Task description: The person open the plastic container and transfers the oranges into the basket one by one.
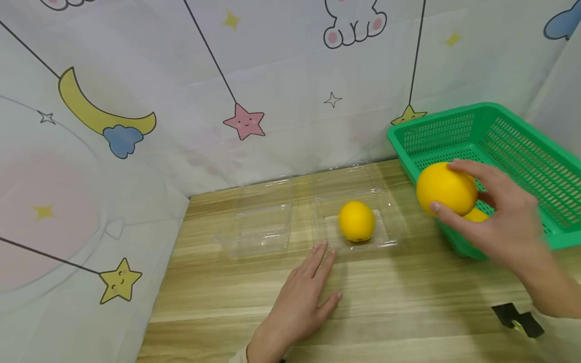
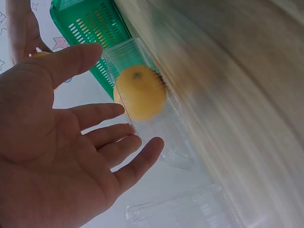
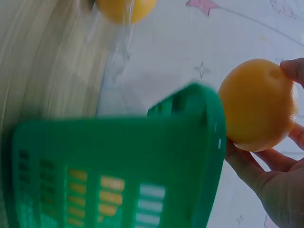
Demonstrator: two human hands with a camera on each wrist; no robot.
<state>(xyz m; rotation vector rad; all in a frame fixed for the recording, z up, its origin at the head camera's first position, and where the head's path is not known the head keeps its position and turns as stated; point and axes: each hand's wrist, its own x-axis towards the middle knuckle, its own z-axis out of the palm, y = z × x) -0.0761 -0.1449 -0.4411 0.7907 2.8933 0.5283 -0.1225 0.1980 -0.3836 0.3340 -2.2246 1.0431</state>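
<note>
An orange (image 1: 447,189) is gripped between the thumb and fingers of my right hand (image 1: 508,217), held up over the near left rim of the green basket (image 1: 535,136). Part of another orange (image 1: 476,216) shows below it, in the basket. A further orange (image 1: 357,221) sits in the right-hand clear plastic box (image 1: 390,244), whose lid is folded back. My left hand (image 1: 304,297), fingers extended, lies at that box's near left corner. In the left wrist view, the left hand (image 2: 71,147) holds nothing, and its fingertips are close to the box wall.
A second clear plastic box (image 1: 258,242) stands open to the left on the wooden table (image 1: 204,302). Behind runs a patterned cloth (image 1: 281,65), and the basket takes up the table's right side. A black patch (image 1: 517,320) lies by the right sleeve.
</note>
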